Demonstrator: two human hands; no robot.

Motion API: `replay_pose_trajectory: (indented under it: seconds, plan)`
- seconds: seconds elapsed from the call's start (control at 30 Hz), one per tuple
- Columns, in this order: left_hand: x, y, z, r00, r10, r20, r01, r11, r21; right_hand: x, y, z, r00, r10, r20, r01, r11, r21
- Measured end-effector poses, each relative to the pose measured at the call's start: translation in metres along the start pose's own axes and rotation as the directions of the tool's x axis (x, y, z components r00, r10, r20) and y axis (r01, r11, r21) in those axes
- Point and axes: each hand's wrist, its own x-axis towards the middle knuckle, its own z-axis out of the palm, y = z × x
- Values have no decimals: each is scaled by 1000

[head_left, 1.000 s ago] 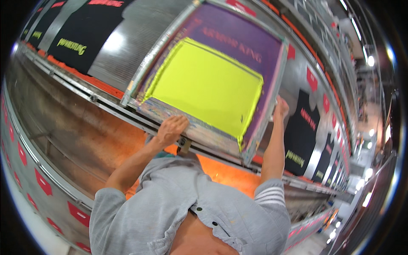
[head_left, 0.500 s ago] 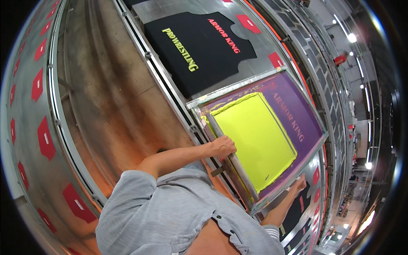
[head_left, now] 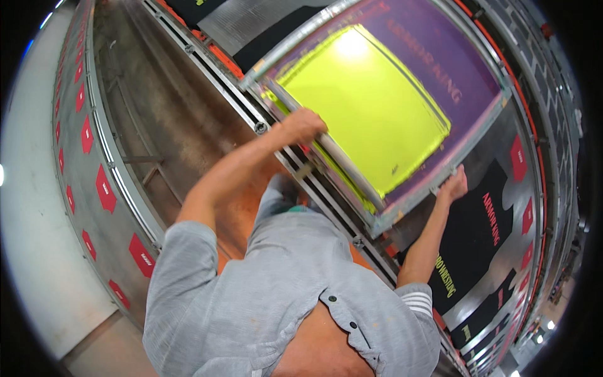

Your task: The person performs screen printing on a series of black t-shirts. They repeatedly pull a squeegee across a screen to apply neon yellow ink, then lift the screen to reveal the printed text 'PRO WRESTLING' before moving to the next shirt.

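Observation:
A printing screen (head_left: 449,160) with a metal frame and purple mesh (head_left: 461,53) is in front of me. A thick patch of bright yellow ink (head_left: 370,107) covers much of the mesh. Along the near side of the ink lies a long squeegee (head_left: 352,168). My left hand (head_left: 304,127) is closed round the squeegee's grip near its middle. At the frame's right-hand side, my right hand (head_left: 453,186) has its fingers closed on the edge, partly hidden. Beside it lies a black shirt piece (head_left: 480,232) with red and yellow lettering.
The long metal table (head_left: 509,166) carries red labels and more black shirt pieces (head_left: 487,308) to the right. Another black piece (head_left: 279,38) is partly behind the screen. A metal rail (head_left: 223,94) runs along the near edge. Across the aisle stands a second table (head_left: 119,217) with red labels.
My view has turned, and the screen now sits higher in it. The screen covers more of the shirt piece beyond it, and more shows to the right. Both hands keep their holds.

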Motion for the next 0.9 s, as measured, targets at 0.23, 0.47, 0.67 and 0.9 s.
replay_pose_trajectory:
  seconds: [0.23,0.47,0.67,0.9]
  plan:
    - [-11,-95,-32,994,-25,111,23,1000,20,-42,17,89,996,77,-36,-79,994,-73]
    - [-4,-104,-40,982,17,189,-9,999,-40,-42,22,98,986,90,-143,-120,968,-222]
    - [-41,-93,-29,986,58,159,-53,998,-35,-30,42,99,989,-102,-104,16,788,-615]
    - [-71,-73,-35,988,20,152,-21,1000,5,-24,51,89,986,-139,-88,44,738,-674]
